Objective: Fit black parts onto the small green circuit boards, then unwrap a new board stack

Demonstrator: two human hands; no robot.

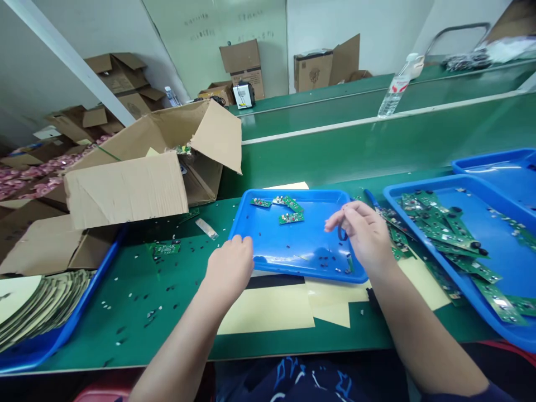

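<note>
A blue tray [268,245] lies on the green bench in front of me, with three small green circuit boards [290,218] near its far edge and dark specks scattered on it. My left hand [230,265] grips the tray's near left corner, fingers curled over the rim. My right hand [362,234] hovers over the tray's right edge with its fingers pinched together around something small and dark that I cannot make out.
A larger blue tray [494,223] heaped with green circuit boards sits at right. An open cardboard box [125,190] stands at left, another blue tray [50,335] with stacked sheets below it. Yellow paper sheets [268,310] lie under the middle tray. A water bottle [393,89] stands behind.
</note>
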